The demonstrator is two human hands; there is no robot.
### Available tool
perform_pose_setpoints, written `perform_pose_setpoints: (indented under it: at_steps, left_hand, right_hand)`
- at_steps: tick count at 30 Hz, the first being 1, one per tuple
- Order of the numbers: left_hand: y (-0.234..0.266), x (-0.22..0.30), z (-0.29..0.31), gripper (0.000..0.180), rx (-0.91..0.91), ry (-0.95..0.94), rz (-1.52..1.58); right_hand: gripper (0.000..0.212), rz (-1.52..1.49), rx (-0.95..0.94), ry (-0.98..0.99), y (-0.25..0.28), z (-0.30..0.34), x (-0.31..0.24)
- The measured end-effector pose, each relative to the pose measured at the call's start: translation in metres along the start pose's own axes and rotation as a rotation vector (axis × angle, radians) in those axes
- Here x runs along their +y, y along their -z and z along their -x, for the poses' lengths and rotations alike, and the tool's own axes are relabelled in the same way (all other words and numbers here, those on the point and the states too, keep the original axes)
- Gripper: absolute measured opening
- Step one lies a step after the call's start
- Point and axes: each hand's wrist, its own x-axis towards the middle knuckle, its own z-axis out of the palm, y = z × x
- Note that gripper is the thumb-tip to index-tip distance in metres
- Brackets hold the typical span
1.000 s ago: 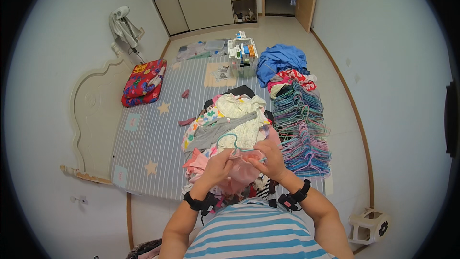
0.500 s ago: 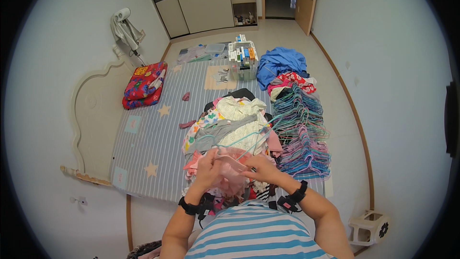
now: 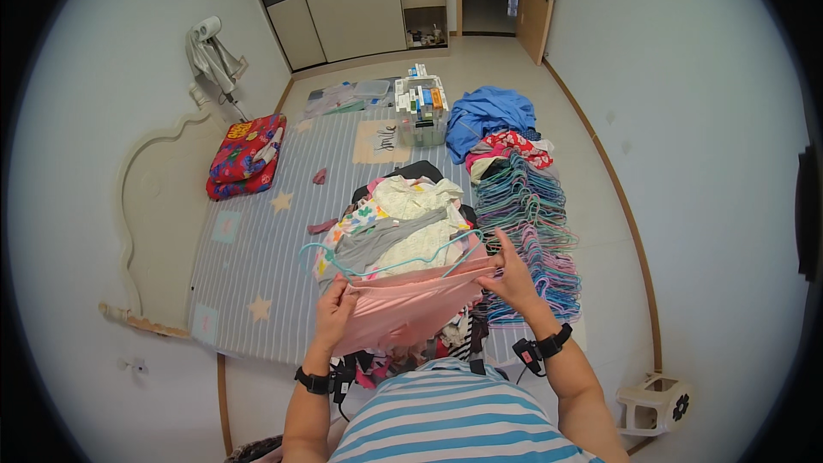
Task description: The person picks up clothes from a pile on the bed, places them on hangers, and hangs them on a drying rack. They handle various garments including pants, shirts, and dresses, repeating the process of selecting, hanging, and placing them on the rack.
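A pink garment is stretched wide between my hands above the clothes heap. My left hand pinches the left end of its upper edge. The right end is gripped by my right hand, thumb and fingers around the cloth. A turquoise hanger runs along that edge, its hook pointing left and its lower part partly hidden by the garment. Under and beyond it lies a heap of clothes with cream, grey and floral pieces.
Many hangers lie in a row right of the heap, with blue fabric beyond. A clear box stands at the bed's far edge. Red folded bedding lies by the headboard. A white stool is at lower right.
My hands have moved apart, my right hand going right and up. The bunched pink garment is now pulled out taut, and the hanger lies along its upper edge. The view has shifted slightly.
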Motion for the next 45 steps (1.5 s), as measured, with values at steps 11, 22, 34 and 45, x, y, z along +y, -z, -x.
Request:
perform_pose_setpoints:
  at_steps: [11,22,34,45]
  left_hand:
    - [0.008,0.021,0.002,0.023,-0.112,-0.19,-0.368]
    - [-0.035,0.06,-0.003,0.048,-0.228,-0.436,-0.519]
    - [-0.004,0.054,0.006,0.045,0.01,-0.478,-0.555]
    - [0.006,0.018,0.054,0.026,-0.101,0.071,-0.239]
  right_hand:
    - [0.034,0.354,-0.276,0.467,0.039,-0.025,-0.015]
    - [0.034,0.246,-0.321,0.69,0.003,-0.04,-0.08]
    - [0.009,-0.087,-0.315,0.15,0.003,-0.041,-0.073]
    - [0.027,-0.126,-0.204,0.437,0.038,-0.052,-0.072]
